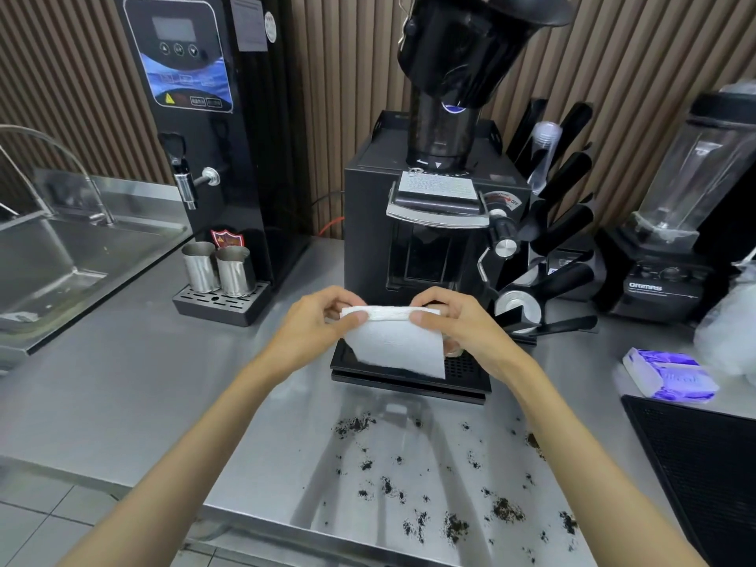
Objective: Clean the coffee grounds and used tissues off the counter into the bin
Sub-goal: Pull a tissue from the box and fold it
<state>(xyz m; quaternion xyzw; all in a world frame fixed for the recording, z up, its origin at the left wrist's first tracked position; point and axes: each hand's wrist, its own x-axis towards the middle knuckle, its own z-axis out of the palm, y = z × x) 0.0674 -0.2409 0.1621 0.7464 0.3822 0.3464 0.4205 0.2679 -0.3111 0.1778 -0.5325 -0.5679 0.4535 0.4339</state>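
Both hands, left and right, pinch the folded top edge of a white tissue, its long fold running side to side and the sheet hanging down before the grinder. Coffee grounds lie scattered on the worktop below; the blender at right reads "ORIMAS", and the grinder's dial shows "OFF".

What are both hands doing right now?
Left hand: closed, pinching the tissue's top left edge.
Right hand: closed, pinching its top right edge.
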